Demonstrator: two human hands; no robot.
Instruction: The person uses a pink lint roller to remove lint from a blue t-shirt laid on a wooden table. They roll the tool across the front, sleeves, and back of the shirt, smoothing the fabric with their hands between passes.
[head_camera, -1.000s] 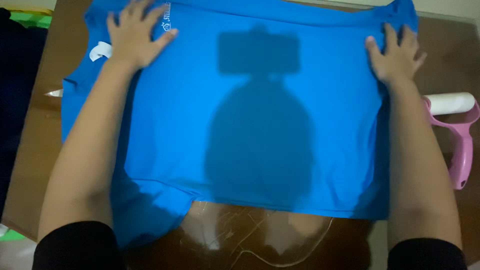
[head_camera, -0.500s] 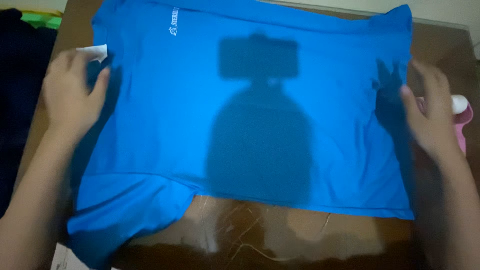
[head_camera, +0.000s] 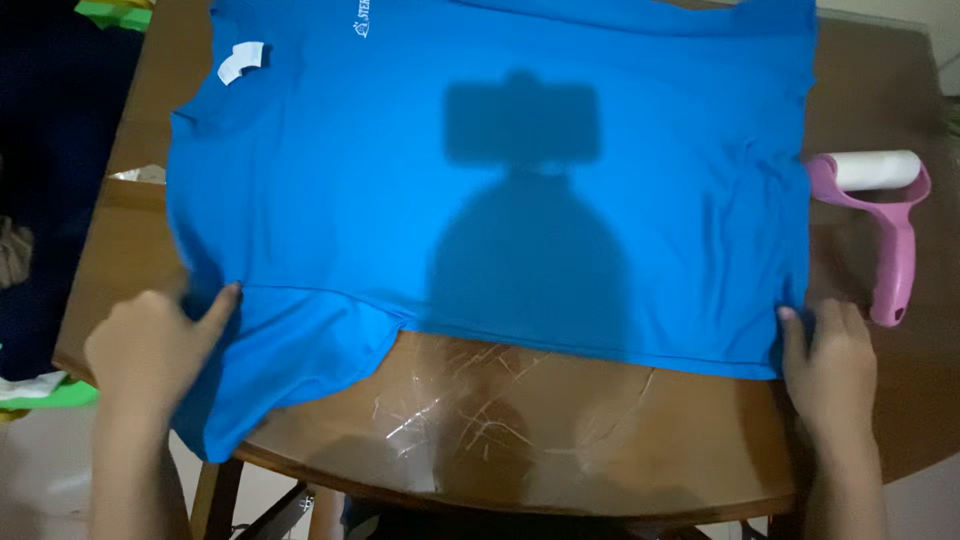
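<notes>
Hands sit at the near corners of a bright blue cotton t-shirt (head_camera: 500, 190) spread flat on the round brown wooden counter (head_camera: 560, 440). Left hand (head_camera: 150, 350) pinches the sleeve-side hem, right hand (head_camera: 830, 365) has its fingers together on the opposite corner, probably keeping it taut. Pink-handled lint roller (head_camera: 885, 220) sits just beside the right edge; bare wood shows up front.

lint roller (head_camera: 880, 215) right, table (head_camera: 560, 440) front open
</notes>
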